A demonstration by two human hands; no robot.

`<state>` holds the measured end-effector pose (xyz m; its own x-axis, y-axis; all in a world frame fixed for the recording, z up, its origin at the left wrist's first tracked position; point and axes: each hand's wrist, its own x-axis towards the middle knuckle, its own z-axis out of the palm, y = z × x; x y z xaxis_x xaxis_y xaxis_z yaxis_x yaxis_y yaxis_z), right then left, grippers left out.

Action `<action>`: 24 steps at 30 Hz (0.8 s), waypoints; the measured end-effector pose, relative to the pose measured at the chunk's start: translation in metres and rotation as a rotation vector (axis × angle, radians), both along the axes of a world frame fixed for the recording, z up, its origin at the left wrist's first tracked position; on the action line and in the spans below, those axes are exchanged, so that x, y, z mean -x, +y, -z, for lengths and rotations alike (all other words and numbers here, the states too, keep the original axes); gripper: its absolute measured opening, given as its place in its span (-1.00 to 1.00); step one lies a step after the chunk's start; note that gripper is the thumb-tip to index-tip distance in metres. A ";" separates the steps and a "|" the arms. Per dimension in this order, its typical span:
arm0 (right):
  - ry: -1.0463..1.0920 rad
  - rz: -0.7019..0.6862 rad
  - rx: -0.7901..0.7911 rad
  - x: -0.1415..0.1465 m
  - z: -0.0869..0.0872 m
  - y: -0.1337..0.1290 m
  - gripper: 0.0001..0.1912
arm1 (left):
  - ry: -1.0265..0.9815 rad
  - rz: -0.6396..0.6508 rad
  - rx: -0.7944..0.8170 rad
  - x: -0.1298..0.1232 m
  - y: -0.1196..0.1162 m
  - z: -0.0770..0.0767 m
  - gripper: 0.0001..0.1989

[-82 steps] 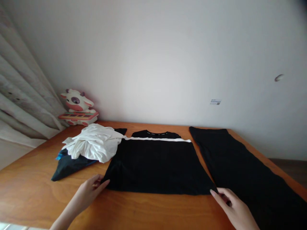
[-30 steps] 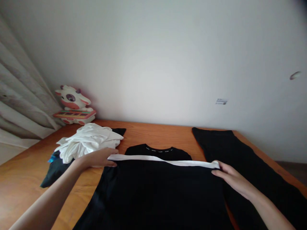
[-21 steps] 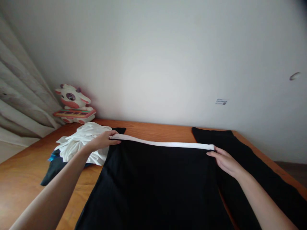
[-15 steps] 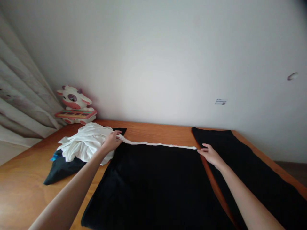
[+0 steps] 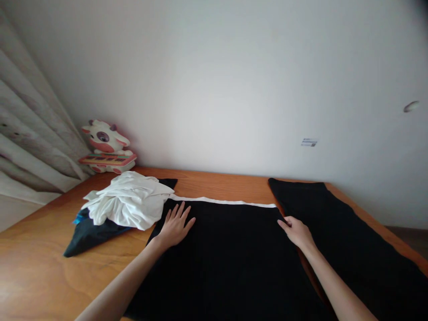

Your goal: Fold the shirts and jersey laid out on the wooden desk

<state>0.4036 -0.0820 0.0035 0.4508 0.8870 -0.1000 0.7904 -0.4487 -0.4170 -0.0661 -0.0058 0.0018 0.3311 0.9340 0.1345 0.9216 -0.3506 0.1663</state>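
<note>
A black cloth lies spread on the wooden table, with a white strip along its far edge. My left hand rests flat on the cloth's upper left part, fingers spread. At the upper right edge, my right hand pinches the black cloth between thumb and fingers. A crumpled white cloth sits left of my left hand, on top of a dark cloth with a bit of blue showing.
Another black cloth stretches along the right side of the wooden table. A cow-shaped toy keyboard stands at the back left beside a curtain. Behind the table rises a pale wall with a small label.
My left hand has left the far left corner and moved down and right onto the black cloth, fingers now spread. My right hand has shifted slightly nearer along the right edge and closed on it.
</note>
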 end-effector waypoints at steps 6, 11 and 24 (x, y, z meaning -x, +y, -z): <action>-0.384 -0.023 -0.178 0.053 -0.023 0.000 -0.62 | 0.092 -0.011 -0.031 -0.016 -0.003 -0.005 -0.40; -0.235 -0.308 -0.446 0.158 -0.031 0.020 -0.64 | -0.014 0.114 -0.081 -0.078 -0.012 -0.020 -0.46; -0.200 -0.374 -0.176 0.175 0.008 0.021 -0.34 | -0.069 0.214 -0.069 -0.071 0.004 -0.001 -0.38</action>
